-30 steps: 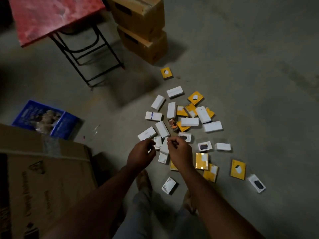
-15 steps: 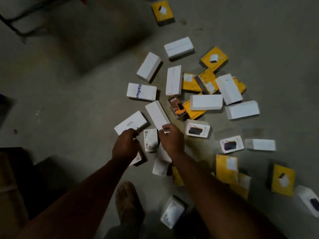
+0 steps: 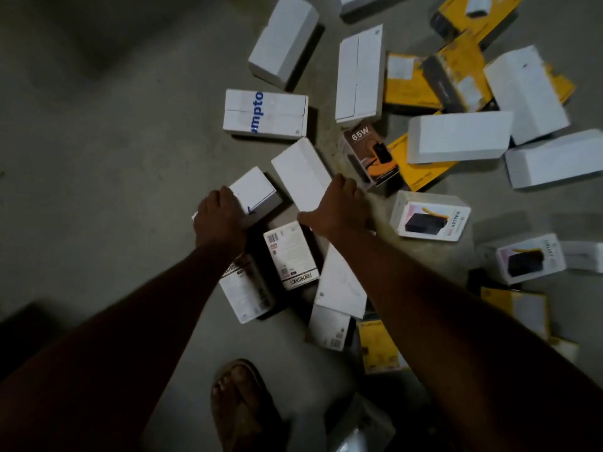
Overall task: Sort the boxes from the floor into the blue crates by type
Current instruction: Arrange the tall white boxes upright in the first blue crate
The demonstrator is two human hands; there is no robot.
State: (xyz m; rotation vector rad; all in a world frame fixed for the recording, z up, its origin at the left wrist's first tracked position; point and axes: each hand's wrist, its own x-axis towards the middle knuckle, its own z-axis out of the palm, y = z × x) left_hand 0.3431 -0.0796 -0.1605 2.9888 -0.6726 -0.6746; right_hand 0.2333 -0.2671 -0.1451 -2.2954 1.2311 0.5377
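On the concrete floor, each hand's fingers (left, right) grasp a white box.

grey concrete floor, sandalled foot near the bottom edge

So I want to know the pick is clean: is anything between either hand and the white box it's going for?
Nothing visible. The left hand already grips one plain white box, and the right hand is on the long white box beside it. The blue crates are out of view, so that path can't be judged.
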